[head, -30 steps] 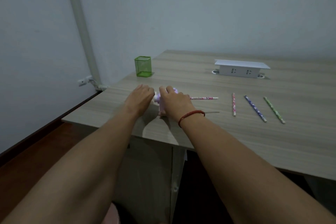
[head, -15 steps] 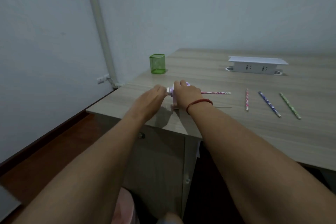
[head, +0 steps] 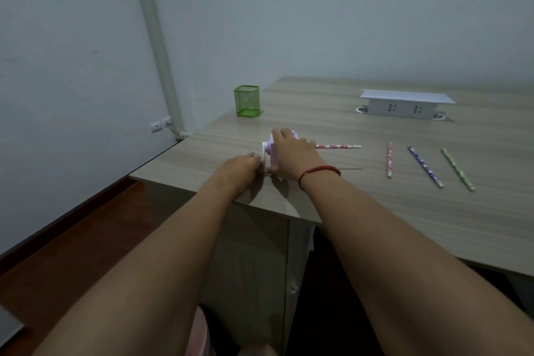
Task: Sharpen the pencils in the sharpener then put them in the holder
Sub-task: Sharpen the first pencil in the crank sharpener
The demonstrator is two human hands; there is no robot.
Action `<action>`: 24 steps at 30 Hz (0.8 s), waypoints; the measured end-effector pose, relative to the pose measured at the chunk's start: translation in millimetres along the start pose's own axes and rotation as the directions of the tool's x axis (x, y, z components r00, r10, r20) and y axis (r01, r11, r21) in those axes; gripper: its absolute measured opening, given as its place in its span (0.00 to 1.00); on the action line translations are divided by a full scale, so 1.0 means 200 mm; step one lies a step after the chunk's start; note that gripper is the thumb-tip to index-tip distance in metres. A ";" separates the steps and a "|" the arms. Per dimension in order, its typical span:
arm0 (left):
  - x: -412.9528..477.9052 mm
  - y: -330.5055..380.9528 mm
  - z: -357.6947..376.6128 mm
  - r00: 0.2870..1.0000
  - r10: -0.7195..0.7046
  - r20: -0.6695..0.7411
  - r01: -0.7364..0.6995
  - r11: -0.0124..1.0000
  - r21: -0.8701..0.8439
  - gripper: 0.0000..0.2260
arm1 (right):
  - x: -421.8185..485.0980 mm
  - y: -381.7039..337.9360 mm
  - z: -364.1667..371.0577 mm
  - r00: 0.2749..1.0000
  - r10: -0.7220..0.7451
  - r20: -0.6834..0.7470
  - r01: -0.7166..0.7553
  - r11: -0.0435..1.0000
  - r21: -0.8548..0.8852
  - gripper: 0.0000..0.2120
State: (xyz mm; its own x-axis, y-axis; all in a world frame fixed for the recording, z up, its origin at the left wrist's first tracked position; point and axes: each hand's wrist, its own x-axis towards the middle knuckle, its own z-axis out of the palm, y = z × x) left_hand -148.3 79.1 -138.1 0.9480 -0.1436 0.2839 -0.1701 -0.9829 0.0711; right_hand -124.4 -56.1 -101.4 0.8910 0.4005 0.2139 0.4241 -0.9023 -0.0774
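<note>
A small purple and white sharpener (head: pixel 271 153) stands near the table's left front corner. My right hand (head: pixel 294 154) grips its body from above. My left hand (head: pixel 241 166) holds the white crank on its left side, fingers curled round it. A pink patterned pencil (head: pixel 338 146) sticks out of the sharpener to the right, lying level. Three more pencils lie on the table to the right: a pink one (head: pixel 389 159), a purple one (head: pixel 424 166) and a green one (head: pixel 458 169). The green mesh holder (head: pixel 246 100) stands at the table's far left edge.
A white socket box (head: pixel 404 104) sits on the wooden table (head: pixel 375 205) at the back right. The table's left edge runs close by the sharpener. A white pipe (head: pixel 156 43) climbs the wall corner, with a wall socket (head: pixel 157 125) low down.
My left hand has dropped lower beside the sharpener, on the crank. My right hand stays on the sharpener's body. The camera view has shifted left.
</note>
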 end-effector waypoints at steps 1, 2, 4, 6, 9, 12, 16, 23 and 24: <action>0.02 -0.01 0.00 0.999 -0.007 0.033 0.007 1.000 0.014 0.10 | 0.00 0.01 0.00 1.000 -0.011 -0.004 0.011 1.000 0.004 0.30; 0.04 -0.01 -0.01 0.998 -0.017 0.063 0.015 1.000 0.025 0.10 | 0.00 0.02 0.00 1.000 -0.020 -0.009 0.020 1.000 0.006 0.31; 0.07 -0.01 0.00 0.993 -0.052 0.102 0.049 0.998 0.027 0.07 | 0.00 0.03 -0.01 0.999 -0.037 -0.013 0.038 0.999 0.007 0.33; 0.10 -0.01 0.02 0.990 -0.079 0.117 0.077 0.997 0.020 0.05 | 0.01 0.03 -0.01 0.999 -0.053 -0.006 0.053 0.999 0.015 0.33; 0.17 -0.04 0.00 0.995 -0.072 0.074 0.068 0.996 0.058 0.05 | 0.01 0.03 -0.02 0.998 -0.064 -0.007 0.064 0.998 -0.009 0.32; 0.25 -0.05 -0.07 1.000 -0.005 0.028 -0.001 0.976 0.216 0.07 | 0.02 0.03 -0.02 0.999 -0.036 0.002 0.036 0.999 -0.036 0.32; 0.29 -0.04 -0.07 1.000 0.019 -0.005 -0.016 0.935 0.355 0.08 | 0.02 0.01 -0.04 1.000 0.017 0.013 -0.016 0.999 -0.035 0.29; 0.32 -0.08 -0.14 0.983 0.132 -0.131 -0.082 0.938 0.336 0.11 | 0.03 -0.02 -0.05 0.998 0.040 0.040 -0.037 0.997 -0.071 0.30; 0.32 -0.09 -0.18 0.973 0.186 -0.138 -0.129 0.930 0.345 0.11 | 0.03 -0.03 -0.06 0.997 0.061 0.046 -0.057 0.996 -0.073 0.30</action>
State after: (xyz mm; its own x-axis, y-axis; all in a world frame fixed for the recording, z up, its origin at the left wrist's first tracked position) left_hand -93.5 91.3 -86.2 0.8537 -0.3065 0.4211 -0.1874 -0.9351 -0.3007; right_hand -122.4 -50.5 -88.7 0.9217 0.3518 0.1633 0.3593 -0.9331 -0.0179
